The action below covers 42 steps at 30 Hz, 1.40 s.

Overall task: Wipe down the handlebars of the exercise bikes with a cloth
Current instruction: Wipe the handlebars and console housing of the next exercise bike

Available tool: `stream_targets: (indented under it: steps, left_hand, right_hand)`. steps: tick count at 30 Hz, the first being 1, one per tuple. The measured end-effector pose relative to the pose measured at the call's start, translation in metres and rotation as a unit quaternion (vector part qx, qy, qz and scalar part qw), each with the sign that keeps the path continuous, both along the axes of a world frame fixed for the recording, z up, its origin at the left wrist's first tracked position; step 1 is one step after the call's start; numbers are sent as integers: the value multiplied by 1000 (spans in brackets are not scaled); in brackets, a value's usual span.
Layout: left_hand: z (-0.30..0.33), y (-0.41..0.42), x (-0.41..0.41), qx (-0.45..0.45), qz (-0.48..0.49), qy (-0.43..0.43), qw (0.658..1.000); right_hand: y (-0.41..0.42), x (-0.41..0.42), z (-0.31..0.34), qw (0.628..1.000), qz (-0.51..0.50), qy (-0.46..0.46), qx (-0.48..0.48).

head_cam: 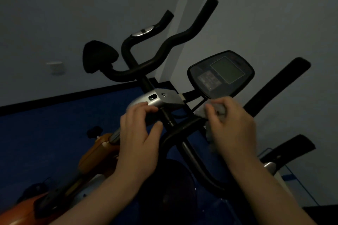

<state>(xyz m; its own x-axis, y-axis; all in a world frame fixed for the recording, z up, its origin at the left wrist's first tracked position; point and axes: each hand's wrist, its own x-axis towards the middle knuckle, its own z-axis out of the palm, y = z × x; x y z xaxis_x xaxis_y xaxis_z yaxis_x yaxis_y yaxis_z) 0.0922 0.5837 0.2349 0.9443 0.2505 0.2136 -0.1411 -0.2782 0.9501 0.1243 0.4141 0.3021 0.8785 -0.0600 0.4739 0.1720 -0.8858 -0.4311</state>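
Cloth [214, 109]: soft, limp, light; your right hand [232, 124] bunches it in clenched fingers against the handlebar [184, 126], just below the console [221, 73]. Keep it wadded and wrapped round the stiff tube. Left hand [140, 133]: fingers curled on the silver bracket [159, 99], left of the console.

- Nothing readable anywhere, honestly; it's too dark and blurry.
- The bike's console [221, 73] has a grey screen [227, 70] that shows no digits or characters I can make out.
- Below and left of the screen is a button panel [210, 80] with reddish marks, but they're smudges, no legible letters or numbers.
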Motion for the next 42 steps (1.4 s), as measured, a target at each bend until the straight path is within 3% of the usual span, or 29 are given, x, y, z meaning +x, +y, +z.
stream_targets:
  steps: [3,5,7,8,11,13,18,19,22,27,30,32,35,38,42]
  left_hand:
    - [-2,1,1,-14,-16,13,1000]
    - [-1,2,1,-22,-24,20,999]
    - [0,2,1,-25,-21,19,999]
    - [1,2,0,-27,-18,13,999]
    - [0,1,-1,-56,-15,6,998]
    - [-1,3,1,-83,-16,14,996]
    - [-4,23,16,-14,24,-11,1000]
    - [-3,28,20,-5,21,-21,1000]
    - [-2,37,35,12,4,-29,1000]
    - [-5,42,59,45,-34,-26,998]
    - [-10,43,68,40,-36,-16,998]
    - [-15,41,68,10,-24,-10,1000]
    - [-20,37,66,-38,-7,-4,999]
    - [-19,37,66,-98,1,12,995]
    - [-19,43,66,-93,-11,14,996]
  right_hand:
    - [29,-28,-26,995,80,58,25]
    - [44,-38,-32,971,188,147,19]
    - [38,-26,-18,948,229,221,13]
    - [31,-16,-9,950,215,226,1]
    - [13,-1,8,990,96,103,-24]
    - [23,-11,-1,989,104,106,-9]
    - [51,-20,-1,899,289,317,-87]
    - [46,-13,7,900,294,304,-106]
    - [33,-3,15,947,244,154,-140]
    - [25,-11,4,894,325,304,-55]
    - [19,3,8,941,267,202,-47]
    - [30,15,8,951,247,158,-99]
    - [59,32,-3,943,215,189,-171]
    - [67,34,-8,956,167,191,-149]
    - [43,29,4,937,167,271,-142]
